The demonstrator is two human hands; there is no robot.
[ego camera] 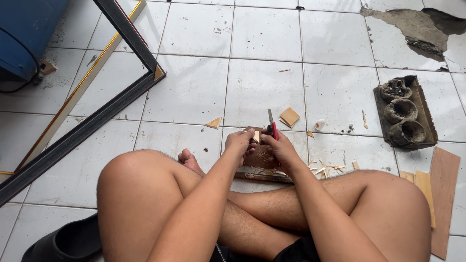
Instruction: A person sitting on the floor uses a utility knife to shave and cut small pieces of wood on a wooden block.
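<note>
Sitting: a person sits cross-legged on a white tile floor point(194, 92), and the camera looks down at both hands.
Left hand: the left hand point(239, 142) is curled shut on a small wood piece point(256, 136), a pale bit that peeks out by the fingers.
Right hand: the right hand point(280, 147) is closed tight around a red cutter knife point(272, 127); its thin blade points up and away from the body.
Where the wood is: the small wood piece sits between the two hands, right beside the knife, just above a brown board point(262, 160).
Brown board: it lies flat on the floor in front of the crossed legs, under the hands.
Wood chips: pale chips point(326, 169) lie on the tiles just to the right of the board.
Square piece: a small flat wood square point(290, 117) lies on the floor a little past the knife.
Triangle piece: a small wood triangle point(213, 122) lies to the left of the hands, apart from them.
Little bottle: a small white bottle point(320, 124) lies on its side near the square.
Black frame: a big black frame with a gold edge point(97, 119) lies across the floor on the left.
Dark tray: a dirty tray with three round cups point(404, 112) sits far to the right.
Wood sheets: thin brown sheets point(442, 194) lie by the right knee.
Blue thing: a large blue object point(26, 34) fills the top left corner.
Shoe: a black sandal point(63, 242) is at the bottom left.
</note>
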